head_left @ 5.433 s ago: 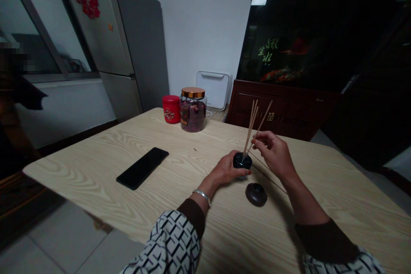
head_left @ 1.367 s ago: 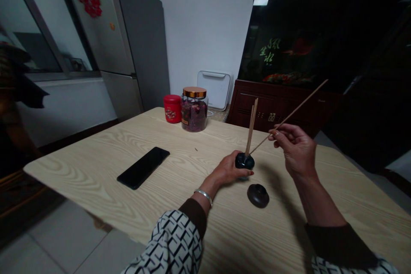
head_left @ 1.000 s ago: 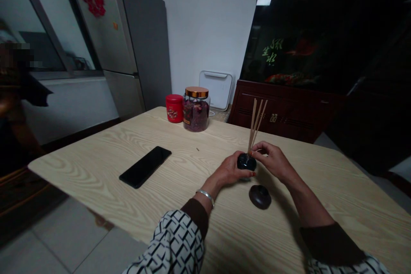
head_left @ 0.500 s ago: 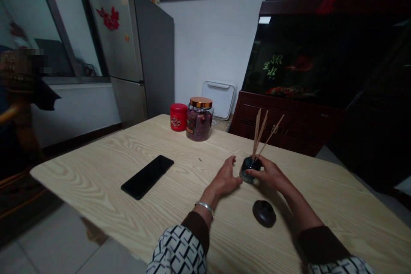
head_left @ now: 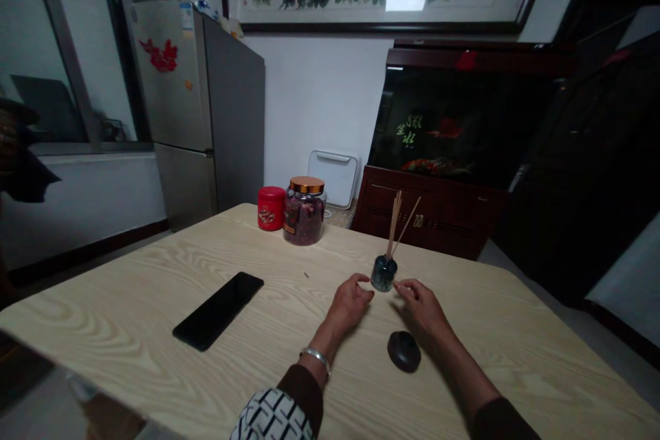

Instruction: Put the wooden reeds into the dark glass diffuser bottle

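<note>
A reed diffuser, a dark bluish glass bottle with several thin sticks in its neck, stands upright on the wooden table. To its left is my left hand, fingers curved and apart, holding nothing. On the other side, my right hand has its fingertips close to the lower right of the glass. Whether they touch it I cannot tell, but they are not wrapped around it. A dark rounded lid-like piece lies on the table just below my right hand.
A black phone lies on the table at left. Toward the far edge stand a red canister and a clear jar of dried petals with a copper-coloured lid. A small brown bit lies mid-table.
My right hand has let go of the diffuser and drawn slightly back and down. My left hand stays beside the bottle. The camera view has tilted up and turned right.
</note>
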The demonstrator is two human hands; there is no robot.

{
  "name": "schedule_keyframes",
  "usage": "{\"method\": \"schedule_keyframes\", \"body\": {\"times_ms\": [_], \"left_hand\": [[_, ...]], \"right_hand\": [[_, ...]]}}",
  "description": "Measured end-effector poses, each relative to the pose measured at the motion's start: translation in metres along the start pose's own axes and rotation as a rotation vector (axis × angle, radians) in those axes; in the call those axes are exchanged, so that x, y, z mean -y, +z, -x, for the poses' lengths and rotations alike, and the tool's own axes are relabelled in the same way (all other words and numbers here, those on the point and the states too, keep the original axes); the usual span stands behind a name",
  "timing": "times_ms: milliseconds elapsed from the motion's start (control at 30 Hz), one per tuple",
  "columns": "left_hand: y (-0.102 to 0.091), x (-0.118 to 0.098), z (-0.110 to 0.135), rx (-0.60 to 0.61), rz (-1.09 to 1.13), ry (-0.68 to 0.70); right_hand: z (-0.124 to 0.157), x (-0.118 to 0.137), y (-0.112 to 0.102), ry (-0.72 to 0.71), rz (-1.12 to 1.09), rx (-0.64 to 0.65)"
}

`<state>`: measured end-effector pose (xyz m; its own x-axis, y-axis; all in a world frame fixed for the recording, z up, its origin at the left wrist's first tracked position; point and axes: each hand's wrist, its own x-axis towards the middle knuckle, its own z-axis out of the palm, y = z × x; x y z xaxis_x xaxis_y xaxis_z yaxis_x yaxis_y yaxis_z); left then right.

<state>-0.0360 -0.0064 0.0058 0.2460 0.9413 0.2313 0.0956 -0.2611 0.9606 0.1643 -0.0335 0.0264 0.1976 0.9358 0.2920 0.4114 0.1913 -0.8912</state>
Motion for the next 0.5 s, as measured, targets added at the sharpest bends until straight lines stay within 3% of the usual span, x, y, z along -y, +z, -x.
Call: {"method": "schedule_keyframes", "body": {"times_ms": [67, 133, 367, 433, 500], "left_hand": [[0.000, -0.026, 0.002, 0.087, 0.128, -0.005], [-0.004, -0.064, 0.000, 0.204, 0.299, 0.010], [-0.037, -0.233, -0.001, 0.443, 0.969, 0.371], [-0.043, -0.258, 0.005, 0.479, 1.083, 0.484], [-0.044, -0.262, 0.012, 0.489, 1.164, 0.545]], "right_hand": [[0.008, 0.028, -0.014, 0.044, -0.216, 0.036], [0.010, 0.069, -0.033, 0.036, -0.434, 0.061], [0.010, 0.226, -0.104, -0.338, -0.863, 0.256], [0.014, 0.249, -0.113, -0.431, -0.916, 0.277], [0.019, 0.254, -0.114, -0.486, -0.979, 0.294]]}}
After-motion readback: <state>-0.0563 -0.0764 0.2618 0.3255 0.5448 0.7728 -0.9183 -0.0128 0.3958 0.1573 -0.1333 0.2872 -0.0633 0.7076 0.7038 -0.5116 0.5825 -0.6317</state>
